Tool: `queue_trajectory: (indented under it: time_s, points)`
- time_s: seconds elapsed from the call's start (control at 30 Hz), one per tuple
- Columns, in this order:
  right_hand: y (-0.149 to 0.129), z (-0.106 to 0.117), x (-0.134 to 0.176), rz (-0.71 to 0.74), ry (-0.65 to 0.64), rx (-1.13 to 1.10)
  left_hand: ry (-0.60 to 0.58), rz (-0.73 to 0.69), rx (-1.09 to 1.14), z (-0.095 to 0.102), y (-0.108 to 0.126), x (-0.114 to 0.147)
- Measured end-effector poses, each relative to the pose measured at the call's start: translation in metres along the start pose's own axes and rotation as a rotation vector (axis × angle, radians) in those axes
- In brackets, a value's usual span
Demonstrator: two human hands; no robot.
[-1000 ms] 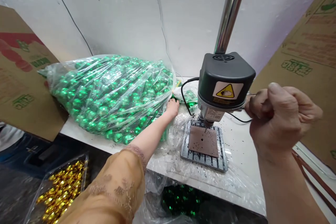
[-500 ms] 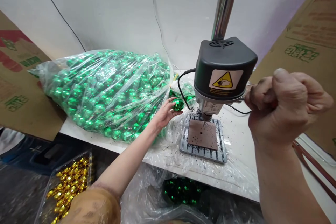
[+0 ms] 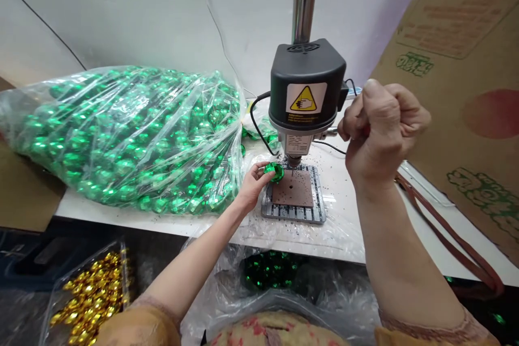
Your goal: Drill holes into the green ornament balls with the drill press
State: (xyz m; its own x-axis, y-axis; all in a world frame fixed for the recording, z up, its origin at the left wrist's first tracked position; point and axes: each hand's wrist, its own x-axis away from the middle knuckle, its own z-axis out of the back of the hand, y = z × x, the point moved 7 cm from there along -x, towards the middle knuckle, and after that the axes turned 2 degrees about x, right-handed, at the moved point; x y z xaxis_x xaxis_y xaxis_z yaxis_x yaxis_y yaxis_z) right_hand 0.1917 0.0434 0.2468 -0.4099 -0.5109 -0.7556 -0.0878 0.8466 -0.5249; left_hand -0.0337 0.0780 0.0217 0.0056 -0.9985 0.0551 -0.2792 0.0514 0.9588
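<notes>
My left hand [image 3: 256, 183] pinches a shiny green faceted ball [image 3: 274, 172] at the left edge of the drill press base [image 3: 294, 214]. A brown square plate [image 3: 292, 189] with a small dark hole lies on that base, with dark shavings scattered about. Above the plate hangs the black motor head of the drill press [image 3: 306, 73], with a yellow warning label. My right hand [image 3: 383, 130] is closed in a fist around the feed handle [image 3: 331, 131] on the right of the head; most of the handle is hidden by the fingers.
Left of the press lies a large clear bag of green balls [image 3: 133, 140]. An open bag with more green balls [image 3: 270, 270] sits below the table edge. Gold balls [image 3: 95, 292] fill a clear tray at lower left. A cardboard box [image 3: 458, 81] stands at right, near a brown strap [image 3: 450, 235].
My left hand has brought the green ball from beside the bag's tied neck to the drill base. My right hand keeps its grip on the handle. The view has shifted to the right.
</notes>
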Motion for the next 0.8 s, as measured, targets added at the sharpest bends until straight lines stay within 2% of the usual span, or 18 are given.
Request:
queue_trajectory:
  time_s: [0.13,0.37,0.6,0.8]
  points:
    - [0.001,0.0,0.0,0.002,0.011,-0.026,-0.042,-0.094,-0.071,-0.009,-0.003,0.0]
    - [0.001,-0.001,0.001,0.033,-0.001,-0.053,-0.146,-0.152,-0.168,-0.018,-0.011,-0.006]
    - [-0.001,-0.001,0.001,0.032,0.0,-0.056,-0.175,-0.189,-0.27,-0.021,-0.016,-0.006]
    - [0.0,0.0,0.002,0.034,0.003,-0.078,-0.192,-0.279,-0.41,-0.024,-0.012,-0.004]
